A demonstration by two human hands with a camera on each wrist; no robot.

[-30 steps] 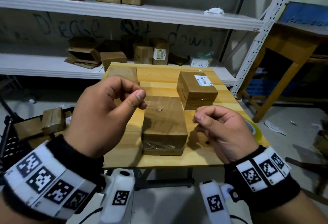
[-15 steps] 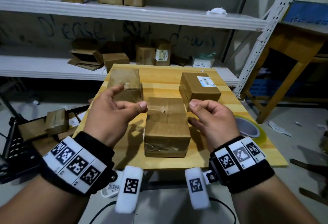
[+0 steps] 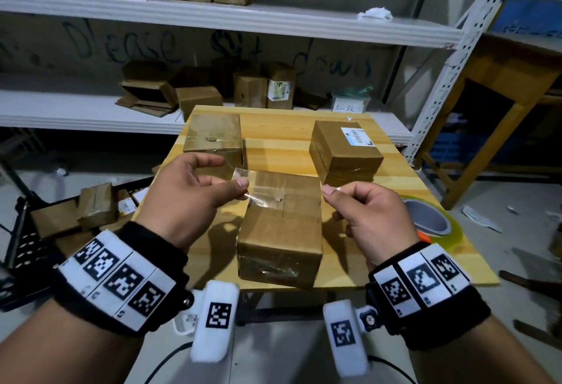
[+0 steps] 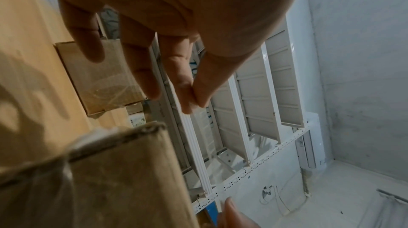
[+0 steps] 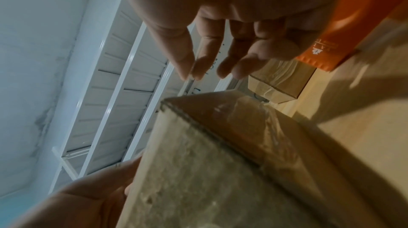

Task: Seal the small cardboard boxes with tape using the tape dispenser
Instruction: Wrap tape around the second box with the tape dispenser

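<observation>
Head view: dim, bluish room light. Light falls from above; both hands cast hard dark shadows on the wooden table beside the near box. Shelves bow near the frame edges from wide-angle distortion. Wrist views: paler and hazier, strongly tilted. Near box surfaces are soft and blurred; fingers close to each lens are out of focus.
</observation>
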